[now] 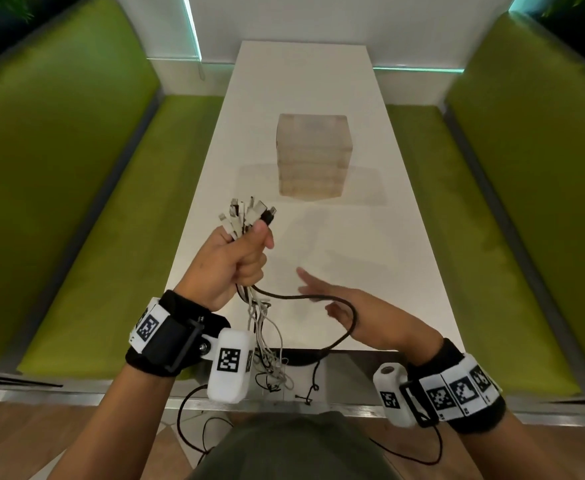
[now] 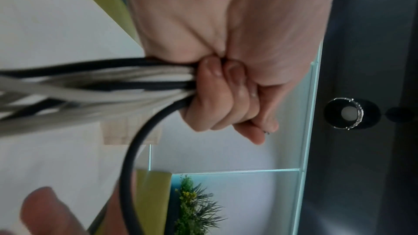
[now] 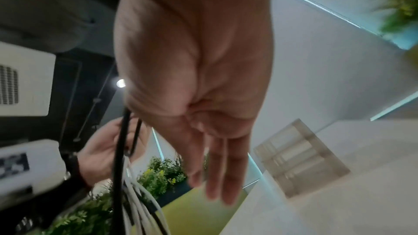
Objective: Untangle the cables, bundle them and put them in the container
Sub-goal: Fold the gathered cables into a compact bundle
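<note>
My left hand (image 1: 235, 258) grips a bunch of white and black cables (image 1: 249, 216) in its fist above the table's near left part. Their plugs fan out above the thumb. In the left wrist view the curled fingers (image 2: 217, 94) clamp the cables (image 2: 95, 92). The loose ends (image 1: 270, 355) hang below the fist and over the table's near edge. A black cable (image 1: 339, 303) loops from the fist across my right hand (image 1: 329, 299), which is open with straight fingers (image 3: 217, 171). A pale wooden box container (image 1: 312, 154) stands mid-table.
The long white table (image 1: 370, 244) runs away from me between two green benches (image 1: 87, 237) (image 1: 512, 237). Black wires trail on the floor by my lap (image 1: 194, 424). Plants (image 3: 160, 174) line the wall.
</note>
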`<move>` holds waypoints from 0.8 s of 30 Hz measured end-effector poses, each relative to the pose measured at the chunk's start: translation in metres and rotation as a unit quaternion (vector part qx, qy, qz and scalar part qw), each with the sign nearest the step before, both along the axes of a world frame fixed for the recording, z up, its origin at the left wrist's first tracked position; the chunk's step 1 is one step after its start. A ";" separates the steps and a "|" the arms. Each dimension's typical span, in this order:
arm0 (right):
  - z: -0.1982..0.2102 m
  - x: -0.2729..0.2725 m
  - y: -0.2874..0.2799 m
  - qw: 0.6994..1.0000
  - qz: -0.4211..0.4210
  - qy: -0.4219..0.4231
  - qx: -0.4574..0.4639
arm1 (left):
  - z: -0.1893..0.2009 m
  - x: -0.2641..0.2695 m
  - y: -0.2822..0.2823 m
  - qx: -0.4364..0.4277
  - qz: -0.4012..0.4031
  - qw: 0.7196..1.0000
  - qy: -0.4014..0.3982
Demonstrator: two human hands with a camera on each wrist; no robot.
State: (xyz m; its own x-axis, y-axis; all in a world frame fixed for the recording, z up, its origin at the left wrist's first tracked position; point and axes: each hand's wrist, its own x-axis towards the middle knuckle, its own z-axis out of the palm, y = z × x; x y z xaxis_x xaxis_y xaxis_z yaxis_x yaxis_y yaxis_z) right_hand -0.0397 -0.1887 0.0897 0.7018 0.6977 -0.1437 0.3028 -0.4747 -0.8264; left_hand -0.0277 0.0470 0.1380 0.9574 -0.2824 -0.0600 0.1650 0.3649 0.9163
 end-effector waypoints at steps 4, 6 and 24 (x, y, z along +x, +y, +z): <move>0.003 0.015 -0.013 0.991 -0.071 -0.100 -0.051 | 0.017 0.003 -0.003 -0.036 0.001 0.999 -0.025; 0.010 0.026 -0.019 0.983 -0.070 -0.129 -0.106 | 0.027 0.006 -0.006 -0.051 -0.002 0.998 -0.034; 0.101 0.034 0.051 0.937 -0.208 0.052 0.276 | 0.043 0.014 -0.074 0.003 0.055 0.998 0.003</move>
State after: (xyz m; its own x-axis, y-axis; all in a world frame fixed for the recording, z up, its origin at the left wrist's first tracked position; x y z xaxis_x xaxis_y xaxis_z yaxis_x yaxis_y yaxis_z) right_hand -0.0060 -0.1381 0.1912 0.9315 0.3556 0.0764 0.0915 -0.0256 -0.9955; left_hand -0.0140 -0.0274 0.1809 0.9822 -0.1756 -0.0667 0.1293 0.3750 0.9179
